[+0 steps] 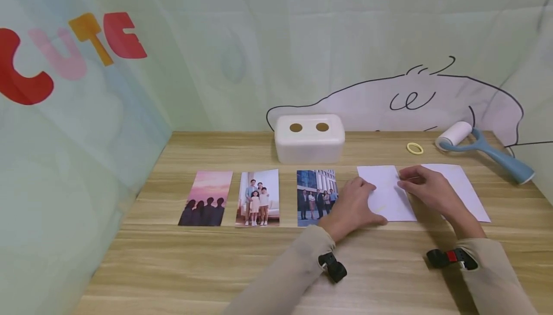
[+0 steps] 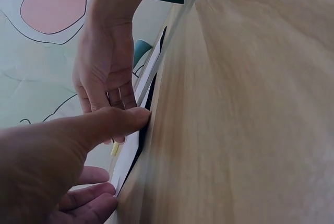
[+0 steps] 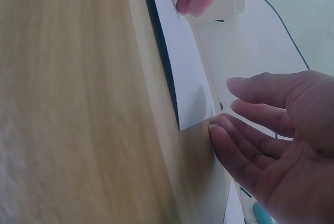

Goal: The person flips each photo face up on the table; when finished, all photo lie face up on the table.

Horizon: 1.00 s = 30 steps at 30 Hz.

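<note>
Three photos (image 1: pixel 257 199) lie picture-up at left and centre; two white sheets (image 1: pixel 464 185) at right apparently remain. Left hand (image 1: pixel 354 207) and right hand (image 1: pixel 427 192) (fingers apart, clamping nothing) flank the inner sheet (image 1: pixel 389 202).

Wears long, plain beige sleeves (image 1: pixel 282 276), lightly creased along the forearms and ending in snug cuffs (image 1: pixel 325 239) at both wrists. Has, on the left, a black left wrist camera (image 1: pixel 333 268), bulky and rounded in outline, with a small pale piece beside the cloth. Has, on the right, a similar black right wrist camera (image 1: pixel 438 258), set on a dark strap (image 1: pixel 469 259) and marked with a bright red, roughly rectangular patch (image 1: pixel 451 256), plus a pale fitting (image 1: pixel 462 264) next to it.
</note>
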Tool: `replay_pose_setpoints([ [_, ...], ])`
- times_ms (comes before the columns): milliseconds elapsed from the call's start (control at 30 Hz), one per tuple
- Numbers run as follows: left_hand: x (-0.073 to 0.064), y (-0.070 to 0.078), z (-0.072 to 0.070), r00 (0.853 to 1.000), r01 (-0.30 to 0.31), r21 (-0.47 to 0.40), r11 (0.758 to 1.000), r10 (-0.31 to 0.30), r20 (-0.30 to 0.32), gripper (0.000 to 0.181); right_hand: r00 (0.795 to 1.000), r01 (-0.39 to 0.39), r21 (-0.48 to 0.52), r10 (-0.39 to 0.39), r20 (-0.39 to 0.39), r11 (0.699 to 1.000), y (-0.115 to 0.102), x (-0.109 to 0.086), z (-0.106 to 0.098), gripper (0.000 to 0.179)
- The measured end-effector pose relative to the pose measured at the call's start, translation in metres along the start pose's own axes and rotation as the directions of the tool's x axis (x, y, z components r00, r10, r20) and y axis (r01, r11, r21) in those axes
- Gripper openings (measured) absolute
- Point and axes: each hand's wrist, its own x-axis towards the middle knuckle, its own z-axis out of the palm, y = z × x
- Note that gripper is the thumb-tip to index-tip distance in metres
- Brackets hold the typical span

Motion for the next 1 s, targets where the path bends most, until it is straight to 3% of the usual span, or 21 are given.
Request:
replay_pose_setpoints([
  [167,0.001,-0.004,-0.003,1.0,-0.014,-0.066,0.998,0.015,0.008,0.074,1.0,0.0,-0.008,0.0,0.009,1.0,0.001,0.001,-0.003,0.039],
  [467,0.001,-0.014,-0.007,0.999,-0.052,-0.233,0.971,0.049,-0.02,0.064,0.99,-0.114,-0.005,0.114,0.083,0.993,0.0,0.0,-0.011,0.042],
  [600,0.001,-0.016,-0.007,0.998,-0.06,-0.264,0.963,0.055,-0.025,0.062,0.989,-0.112,-0.002,0.112,0.098,0.994,0.001,-0.001,-0.012,0.042],
  [800,0.002,-0.016,-0.008,0.998,-0.059,-0.231,0.971,0.06,-0.003,0.063,0.991,-0.093,0.016,0.091,0.097,0.996,0.002,-0.002,-0.01,0.043],
  [1000,0.002,-0.014,-0.008,0.996,-0.084,-0.132,0.988,0.088,0.031,0.065,0.992,-0.093,0.023,0.091,0.086,0.995,0.0,-0.002,-0.012,0.044],
])
